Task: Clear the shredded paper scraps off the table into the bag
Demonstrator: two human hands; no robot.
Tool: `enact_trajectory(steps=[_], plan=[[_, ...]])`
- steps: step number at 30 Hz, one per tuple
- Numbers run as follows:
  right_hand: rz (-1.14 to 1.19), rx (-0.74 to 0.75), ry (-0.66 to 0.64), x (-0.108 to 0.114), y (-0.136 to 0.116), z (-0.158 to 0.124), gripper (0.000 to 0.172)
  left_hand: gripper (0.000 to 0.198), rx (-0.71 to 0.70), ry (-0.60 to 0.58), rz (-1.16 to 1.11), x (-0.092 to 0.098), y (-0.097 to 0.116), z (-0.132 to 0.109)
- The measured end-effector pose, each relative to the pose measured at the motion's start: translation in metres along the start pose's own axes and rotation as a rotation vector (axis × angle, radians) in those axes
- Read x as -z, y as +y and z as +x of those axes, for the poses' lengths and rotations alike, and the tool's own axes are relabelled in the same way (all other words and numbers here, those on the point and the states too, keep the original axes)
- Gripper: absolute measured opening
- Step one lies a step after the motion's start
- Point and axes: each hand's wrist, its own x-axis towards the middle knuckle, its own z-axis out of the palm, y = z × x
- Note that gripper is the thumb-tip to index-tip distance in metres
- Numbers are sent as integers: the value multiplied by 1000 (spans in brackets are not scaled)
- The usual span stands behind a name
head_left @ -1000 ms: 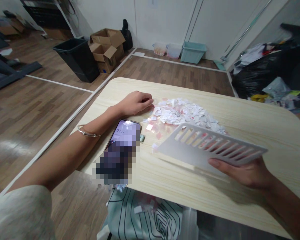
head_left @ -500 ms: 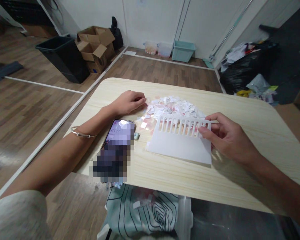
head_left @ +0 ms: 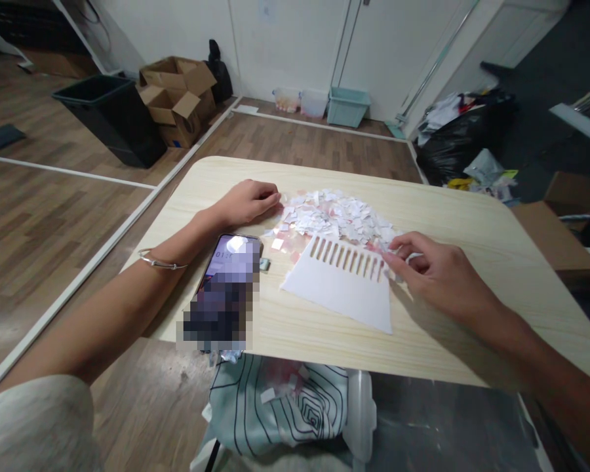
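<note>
In your head view, the white slotted plate [head_left: 341, 292] lies on the tabletop [head_left: 447, 328] in front of you, its slotted edge towards the heap of paper bits [head_left: 339, 213] and its plain edge towards you. Wood tone shows through the slots, so the plate seems to rest flat, the tabletop bearing its weight rather than your fingers.

Your right hand [head_left: 388, 252] is at the plate's far right corner, thumb and fingers drawn to a narrow gap. A few pale scraps show by the fingertips, but you cannot tell from here whether they are pinched or merely lie behind. Coming in from the side probably keeps your palm off both plate and heap.

Your left hand [head_left: 253, 202] rests at the heap's left end, fingers loosely curled; whether anything sits inside the curl cannot be told. Placed there, it may serve as a stop for loose bits, or simply as a prop for the arm.

The phone [head_left: 226, 265] lies between your left forearm and the plate, face up, likely so you can glance at its screen without lifting either hand.
</note>
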Motion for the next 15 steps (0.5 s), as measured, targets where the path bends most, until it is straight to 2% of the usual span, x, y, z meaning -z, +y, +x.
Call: enact_trajectory(steps=[3,5,7,9,10,12,15], plan=[[-95,87,91,10,-19,-24,12,37,-12,2,16,0,-1,0],[-162,277,124,10,-42,-54,3,37,-19,5,25,-1,-3,1],[-123,432,-61,-1,-69,-89,16,37,-22,10,29,-1,-4,1],[-153,543,-383,-24,-93,-117,29,35,-25,17,32,-2,-6,2],[-212,502,-573,-38,-103,-126,35,35,-28,20,34,-2,-7,3],[-358,428,-851,-67,-115,-133,45,35,-35,26,36,-3,-8,3],[-454,333,-896,-97,-121,-125,48,36,-47,35,36,-4,-10,4]])
